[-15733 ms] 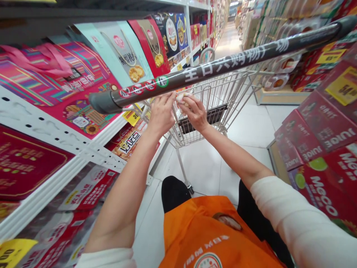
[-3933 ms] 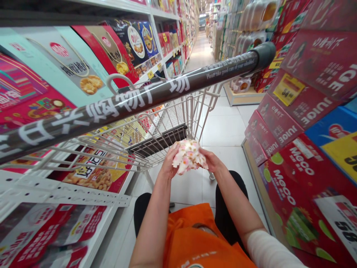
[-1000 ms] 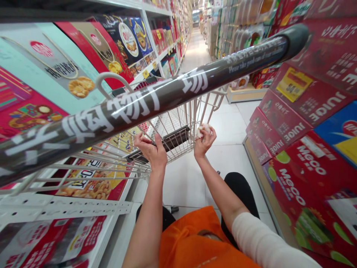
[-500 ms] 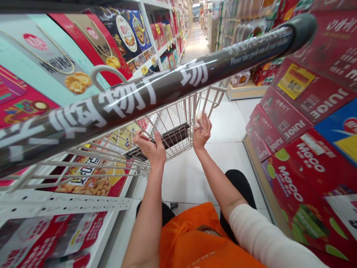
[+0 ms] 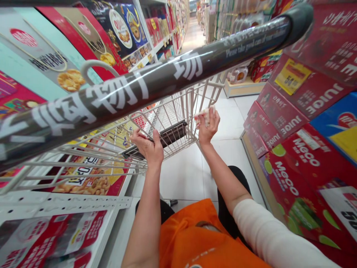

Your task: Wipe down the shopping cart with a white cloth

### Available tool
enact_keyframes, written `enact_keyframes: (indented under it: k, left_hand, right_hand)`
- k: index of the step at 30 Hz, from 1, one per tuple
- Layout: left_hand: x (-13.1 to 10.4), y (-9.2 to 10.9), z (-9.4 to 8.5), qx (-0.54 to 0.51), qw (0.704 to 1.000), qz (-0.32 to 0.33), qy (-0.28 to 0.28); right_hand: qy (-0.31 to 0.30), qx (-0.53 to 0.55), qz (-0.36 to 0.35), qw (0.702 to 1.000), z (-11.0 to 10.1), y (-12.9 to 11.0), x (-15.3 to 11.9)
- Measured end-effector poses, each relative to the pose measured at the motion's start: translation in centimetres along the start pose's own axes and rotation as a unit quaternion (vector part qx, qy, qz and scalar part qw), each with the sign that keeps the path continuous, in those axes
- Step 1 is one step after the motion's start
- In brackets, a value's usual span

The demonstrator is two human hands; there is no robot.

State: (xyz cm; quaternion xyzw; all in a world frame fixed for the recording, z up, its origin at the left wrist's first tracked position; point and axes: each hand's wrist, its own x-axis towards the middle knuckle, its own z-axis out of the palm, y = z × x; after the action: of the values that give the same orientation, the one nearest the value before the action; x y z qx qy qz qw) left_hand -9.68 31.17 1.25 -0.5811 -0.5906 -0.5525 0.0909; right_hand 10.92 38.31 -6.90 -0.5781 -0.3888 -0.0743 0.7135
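Note:
A wire shopping cart [image 5: 178,108] stands in front of me, its dark handle [image 5: 119,93] with white lettering running across the view above my hands. My left hand [image 5: 150,148] is at the cart's near wire side, by a dark bar [image 5: 171,136], thumb raised and fingers apart, with nothing seen in it. In my right hand [image 5: 209,126] is a crumpled white and pinkish cloth [image 5: 205,116], held just right of the cart's wire side. The fingers are curled round the cloth.
Shelves with gift boxes [image 5: 122,29] and packaged snacks [image 5: 80,178] line the left. Stacked red drink cartons [image 5: 304,160] rise on the right, on a low wooden base [image 5: 258,175]. Tiled floor [image 5: 184,175] shows below the cart.
My right hand has moved right and slightly up, away from the cart's wires, and more of the cloth shows. The view has shifted a little; my left hand stays near the dark bar.

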Motion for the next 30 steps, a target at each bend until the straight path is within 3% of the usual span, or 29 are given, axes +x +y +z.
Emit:
enact_keyframes:
  k: [4,7,10,14,17,20,22,24,27,30]
  left_hand:
    - [0.0,0.0,-0.2,0.007,1.0,0.0,-0.013]
    - [0.0,0.1,-0.2,0.019,1.0,0.009,-0.009]
    - [0.0,0.3,-0.2,0.028,1.0,0.008,-0.003]
    - [0.0,0.5,-0.1,0.036,0.999,0.004,-0.001]
    - [0.0,0.5,-0.1,0.039,0.999,0.004,-0.012]
    - [0.0,0.5,-0.2,0.039,0.999,0.0,-0.019]
    - [0.0,0.5,-0.3,0.037,0.999,0.003,-0.022]
    - [-0.1,0.6,-0.3,0.037,0.999,0.008,-0.024]
    - [-0.2,0.9,-0.3,0.036,0.999,0.007,-0.024]
    - [-0.3,1.1,-0.2,0.033,0.999,0.004,-0.031]
  right_hand:
    - [-0.064,-0.016,0.051,0.997,-0.5,2.9,-3.3]
    - [-0.096,-0.016,0.068,0.993,-1.8,3.6,-4.3]
    - [-0.053,0.015,0.036,0.998,-2.2,2.1,-2.1]
    - [-0.02,0.048,-0.001,0.999,-0.7,0.3,0.9]
    - [-0.04,0.022,0.061,0.997,-0.2,1.5,-0.6]
    - [-0.094,-0.011,0.152,0.984,-1.0,3.7,-3.7]
    - [-0.095,-0.022,0.178,0.979,-1.8,4.3,-4.9]
    - [-0.055,-0.016,0.167,0.984,-2.3,3.7,-4.7]
    - [0.007,0.021,0.088,0.996,-1.9,1.7,-2.9]
    - [-0.012,0.038,0.018,0.999,-0.4,0.6,-2.0]
